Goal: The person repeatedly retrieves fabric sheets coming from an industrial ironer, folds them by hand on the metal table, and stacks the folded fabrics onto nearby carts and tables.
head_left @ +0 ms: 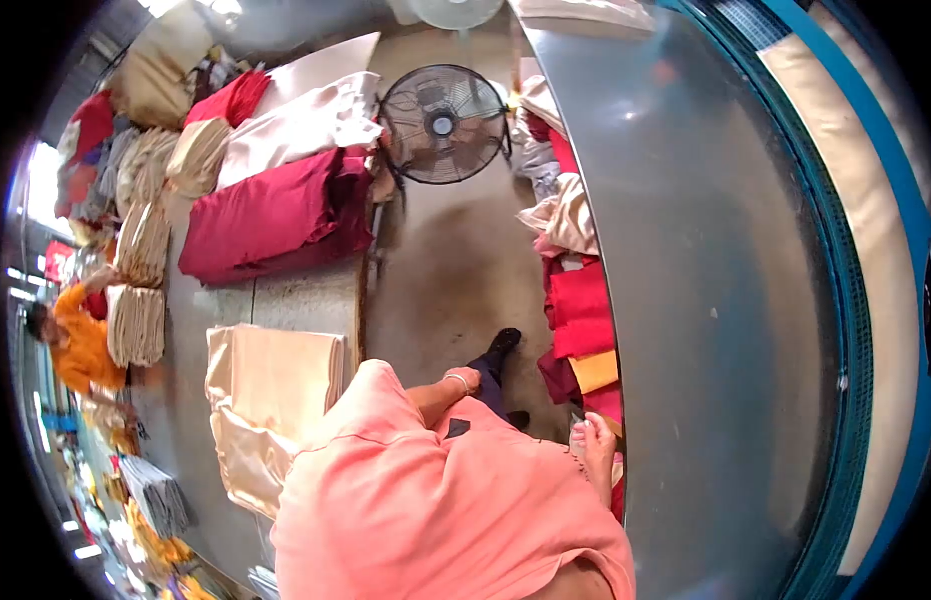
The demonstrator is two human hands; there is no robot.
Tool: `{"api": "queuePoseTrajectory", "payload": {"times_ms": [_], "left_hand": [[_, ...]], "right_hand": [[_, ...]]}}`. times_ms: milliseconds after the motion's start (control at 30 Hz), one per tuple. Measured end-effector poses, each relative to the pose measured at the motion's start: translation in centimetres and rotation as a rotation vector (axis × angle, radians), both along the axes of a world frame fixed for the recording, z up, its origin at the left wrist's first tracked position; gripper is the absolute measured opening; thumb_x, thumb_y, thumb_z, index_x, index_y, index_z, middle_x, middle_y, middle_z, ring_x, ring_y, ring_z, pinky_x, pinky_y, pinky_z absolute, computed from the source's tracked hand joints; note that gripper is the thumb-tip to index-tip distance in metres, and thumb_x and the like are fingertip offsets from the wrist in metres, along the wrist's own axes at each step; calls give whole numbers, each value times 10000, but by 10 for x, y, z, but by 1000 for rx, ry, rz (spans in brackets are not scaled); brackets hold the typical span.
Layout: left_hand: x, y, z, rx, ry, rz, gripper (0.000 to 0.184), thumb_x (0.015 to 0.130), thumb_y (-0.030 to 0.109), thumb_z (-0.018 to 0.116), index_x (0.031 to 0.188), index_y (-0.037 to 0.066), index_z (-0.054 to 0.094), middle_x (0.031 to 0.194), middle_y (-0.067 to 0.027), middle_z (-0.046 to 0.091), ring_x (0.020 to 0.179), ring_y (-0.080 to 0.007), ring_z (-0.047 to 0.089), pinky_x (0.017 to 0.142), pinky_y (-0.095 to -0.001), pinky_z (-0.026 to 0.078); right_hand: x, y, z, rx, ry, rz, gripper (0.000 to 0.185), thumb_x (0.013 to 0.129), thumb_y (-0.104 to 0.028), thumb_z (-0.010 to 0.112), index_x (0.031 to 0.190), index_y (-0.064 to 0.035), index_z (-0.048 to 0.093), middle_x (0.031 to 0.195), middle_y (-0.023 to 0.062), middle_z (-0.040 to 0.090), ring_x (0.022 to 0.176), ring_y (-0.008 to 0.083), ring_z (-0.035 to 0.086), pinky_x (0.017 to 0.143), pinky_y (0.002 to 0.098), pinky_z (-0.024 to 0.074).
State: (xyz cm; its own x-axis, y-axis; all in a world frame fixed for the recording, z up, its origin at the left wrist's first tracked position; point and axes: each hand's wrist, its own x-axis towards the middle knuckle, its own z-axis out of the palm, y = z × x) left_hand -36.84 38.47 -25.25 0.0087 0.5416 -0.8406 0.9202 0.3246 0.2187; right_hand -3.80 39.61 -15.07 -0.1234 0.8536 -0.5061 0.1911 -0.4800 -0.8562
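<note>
Right now the relation that matters sits on the right side: the yellow cloth lies at twelve o'clock from the right hand, just beyond its fingers, so that hand is much the nearer of the two. The cloth is folded into a small block whose own long axis is hard to read; the row of cloths it belongs to runs twelve to six along the edge of the metal counter. The bright red cloth comes next at twelve, and a dark maroon cloth sits at eleven.

The right hand has its fingers partly bent, with a small pale thing at their tips; whether it is gripped, I cannot tell. The left hand hangs at ten o'clock from the right one, its fingers seeming curled, its contents hidden.

The counter edge closes off three o'clock, while open floor stretches toward eleven, up to the fan. At nine from the left hand, cream cloth rests on the other counter.
</note>
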Motion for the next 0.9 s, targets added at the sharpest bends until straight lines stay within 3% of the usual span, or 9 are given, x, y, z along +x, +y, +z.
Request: {"api": "queuePoseTrajectory", "payload": {"times_ms": [300, 367, 500, 533, 733, 900], "left_hand": [[-11, 24, 46, 128, -53, 88, 295, 739, 191, 557, 985, 59, 652, 1062, -154, 613, 982, -302, 598, 817, -389, 495], [-10, 32, 19, 88, -76, -2, 345, 719, 198, 577, 1044, 96, 633, 1095, -130, 606, 1009, -298, 586, 848, -380, 482], [-35, 70, 20, 130, -290, -157, 393, 705, 190, 568, 1088, 115, 615, 1098, -140, 600, 1039, -308, 563, 874, -384, 459], [-44, 80, 18, 105, -314, -215, 403, 703, 187, 564, 1097, 117, 610, 1097, -146, 599, 1040, -311, 560, 876, -384, 456], [-122, 145, 30, 361, -370, 166, 368, 747, 178, 505, 1093, 100, 604, 1045, -174, 608, 976, -319, 585, 842, -389, 472], [-137, 201, 72, 531, -604, 323, 298, 770, 156, 521, 1041, 74, 614, 957, -165, 632, 892, -331, 604, 788, -388, 483]], "right_hand": [[-22, 34, 1, -57, 28, 127, 240, 894, -113, 490, 1091, 16, 535, 774, 65, 612, 582, 94, 564, 501, 196, 420], [-45, 50, 8, -57, -2, 137, 247, 894, -113, 490, 1098, 20, 531, 769, 65, 611, 583, 94, 565, 505, 197, 424], [-88, 93, 16, 41, 54, 80, 249, 906, -133, 475, 1093, 20, 536, 777, 72, 618, 588, 93, 566, 508, 208, 436], [-108, 106, 39, 90, -44, 64, 245, 916, -142, 462, 1084, 16, 543, 783, 69, 624, 594, 97, 570, 517, 213, 446], [-142, 176, 104, 458, -138, -151, 233, 930, -150, 440, 1059, 0, 563, 777, 65, 624, 610, 98, 573, 553, 221, 468], [-86, 175, 103, 371, -282, -487, 250, 914, -180, 466, 1085, -31, 572, 781, 68, 633, 597, 105, 587, 536, 215, 465]]}}
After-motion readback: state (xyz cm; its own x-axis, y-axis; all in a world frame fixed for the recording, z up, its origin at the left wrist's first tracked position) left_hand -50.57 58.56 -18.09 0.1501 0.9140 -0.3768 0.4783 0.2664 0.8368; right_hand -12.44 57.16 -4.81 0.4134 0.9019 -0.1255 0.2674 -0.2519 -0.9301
